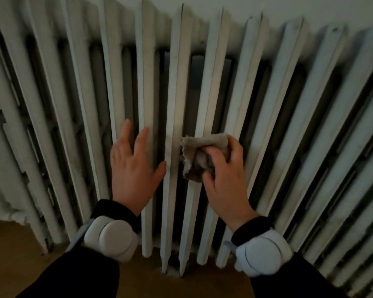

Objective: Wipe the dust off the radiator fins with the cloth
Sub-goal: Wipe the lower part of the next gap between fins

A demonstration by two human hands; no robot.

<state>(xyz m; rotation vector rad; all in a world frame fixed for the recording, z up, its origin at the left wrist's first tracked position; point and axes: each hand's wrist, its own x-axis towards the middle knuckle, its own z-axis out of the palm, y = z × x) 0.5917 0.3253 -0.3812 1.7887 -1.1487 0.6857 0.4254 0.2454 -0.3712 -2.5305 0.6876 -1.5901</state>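
Right hand grips the bunched grey cloth, fingers curled round it, held against a middle fin of the white radiator. Left hand is flat, fingers straight and spread, against the fins just left of the cloth.

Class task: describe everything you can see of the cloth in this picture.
The cloth is a small grey-beige rag, fuzzy and worn-looking, crumpled into a wad with a ragged left edge. The right hand grips it, fingers and thumb curled round it, holding it against the pale radiator fins about mid-height. The left hand lies apart from it.
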